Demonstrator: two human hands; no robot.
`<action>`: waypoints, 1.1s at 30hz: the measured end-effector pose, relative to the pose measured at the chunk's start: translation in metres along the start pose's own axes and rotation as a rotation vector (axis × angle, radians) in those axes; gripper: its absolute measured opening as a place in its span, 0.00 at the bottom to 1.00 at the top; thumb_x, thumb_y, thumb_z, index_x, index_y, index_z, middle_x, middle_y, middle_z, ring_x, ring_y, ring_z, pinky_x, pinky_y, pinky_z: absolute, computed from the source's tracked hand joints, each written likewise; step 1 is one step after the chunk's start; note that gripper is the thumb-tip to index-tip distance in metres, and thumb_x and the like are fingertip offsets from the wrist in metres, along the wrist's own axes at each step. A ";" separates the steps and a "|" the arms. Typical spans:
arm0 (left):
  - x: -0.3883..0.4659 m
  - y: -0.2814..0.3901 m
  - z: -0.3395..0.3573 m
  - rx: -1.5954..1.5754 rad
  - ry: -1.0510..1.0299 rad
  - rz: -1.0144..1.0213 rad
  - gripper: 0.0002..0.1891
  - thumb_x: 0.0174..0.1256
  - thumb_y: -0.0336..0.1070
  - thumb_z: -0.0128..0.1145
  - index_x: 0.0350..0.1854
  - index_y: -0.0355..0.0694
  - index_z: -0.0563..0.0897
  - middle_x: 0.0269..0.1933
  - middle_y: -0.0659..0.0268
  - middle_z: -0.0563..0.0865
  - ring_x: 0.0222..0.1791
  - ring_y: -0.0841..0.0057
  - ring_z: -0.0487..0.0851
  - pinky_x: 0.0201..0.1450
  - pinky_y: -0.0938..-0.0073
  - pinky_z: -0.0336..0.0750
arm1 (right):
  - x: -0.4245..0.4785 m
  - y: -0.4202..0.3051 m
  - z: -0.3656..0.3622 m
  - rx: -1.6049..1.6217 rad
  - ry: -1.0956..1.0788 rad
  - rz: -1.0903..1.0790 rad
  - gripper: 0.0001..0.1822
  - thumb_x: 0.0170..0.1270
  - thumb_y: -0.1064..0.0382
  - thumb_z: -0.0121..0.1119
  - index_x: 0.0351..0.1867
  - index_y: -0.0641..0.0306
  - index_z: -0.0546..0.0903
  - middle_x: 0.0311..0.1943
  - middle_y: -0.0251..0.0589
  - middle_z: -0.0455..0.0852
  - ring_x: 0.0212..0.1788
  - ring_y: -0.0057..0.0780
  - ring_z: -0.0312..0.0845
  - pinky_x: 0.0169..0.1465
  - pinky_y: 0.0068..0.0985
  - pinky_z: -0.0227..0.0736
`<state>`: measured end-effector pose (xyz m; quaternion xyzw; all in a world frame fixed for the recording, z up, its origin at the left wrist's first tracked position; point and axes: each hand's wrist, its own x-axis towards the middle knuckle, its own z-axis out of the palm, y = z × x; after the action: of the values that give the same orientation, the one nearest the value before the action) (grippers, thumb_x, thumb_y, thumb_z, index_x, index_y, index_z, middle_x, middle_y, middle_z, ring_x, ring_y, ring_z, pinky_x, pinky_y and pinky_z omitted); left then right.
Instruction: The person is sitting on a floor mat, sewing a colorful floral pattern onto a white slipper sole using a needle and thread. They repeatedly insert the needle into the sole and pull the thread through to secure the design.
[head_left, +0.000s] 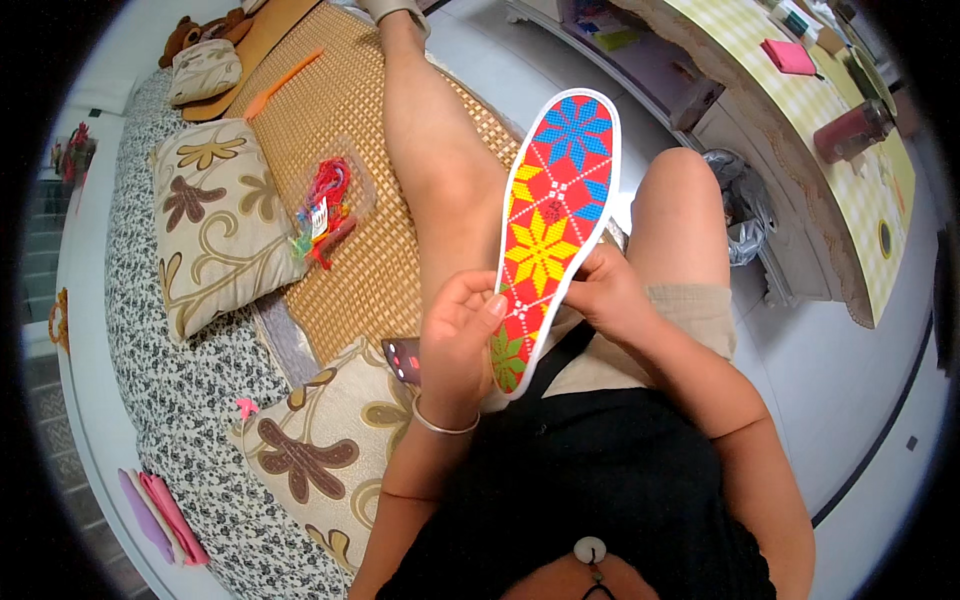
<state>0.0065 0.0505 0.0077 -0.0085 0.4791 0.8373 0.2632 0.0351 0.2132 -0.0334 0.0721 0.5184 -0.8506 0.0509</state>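
A shoe insole (536, 277) with a white rim is held upright over my lap, its patterned face towards me. Blue, yellow and green flower shapes fill its red ground, with dotted white lines crossing between them. My left hand (461, 326) grips the left edge of the narrower lower part, thumb in front. On the opposite edge, my right hand (604, 289) pinches the rim, with some fingertips hidden behind the insole. A clear bag of coloured thread (330, 199) lies on the woven mat (360, 262) to the left.
Patterned cushions (225, 225) lean along the sofa at left. A phone (403, 360) rests beside my left wrist. An orange stick-like tool (281, 82) lies farther up the mat. At right stands a cloth-covered table (795, 120) bearing a tumbler (853, 131) and a pink pouch (787, 57).
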 end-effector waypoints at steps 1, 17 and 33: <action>-0.001 -0.001 0.000 0.022 0.003 -0.019 0.10 0.65 0.23 0.49 0.47 0.27 0.71 0.43 0.52 0.83 0.41 0.74 0.84 0.48 0.76 0.79 | -0.001 0.003 -0.002 0.049 0.009 0.018 0.12 0.60 0.73 0.59 0.46 0.66 0.82 0.41 0.34 0.86 0.41 0.22 0.81 0.45 0.21 0.75; -0.002 -0.007 -0.006 0.171 -0.042 -0.020 0.07 0.64 0.22 0.53 0.42 0.30 0.73 0.37 0.59 0.83 0.36 0.80 0.81 0.43 0.80 0.77 | -0.003 -0.001 0.001 0.149 -0.029 0.091 0.15 0.59 0.75 0.60 0.48 0.68 0.81 0.44 0.39 0.85 0.45 0.24 0.81 0.50 0.24 0.76; 0.006 -0.009 -0.012 0.001 0.021 -0.001 0.07 0.63 0.21 0.54 0.42 0.30 0.74 0.38 0.56 0.84 0.37 0.78 0.83 0.44 0.78 0.78 | 0.006 -0.002 0.003 -0.017 0.145 0.015 0.12 0.63 0.70 0.57 0.48 0.68 0.79 0.44 0.36 0.84 0.44 0.20 0.79 0.50 0.20 0.73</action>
<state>0.0026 0.0475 -0.0078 -0.0174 0.4824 0.8368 0.2584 0.0283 0.2117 -0.0315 0.1370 0.5275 -0.8382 0.0202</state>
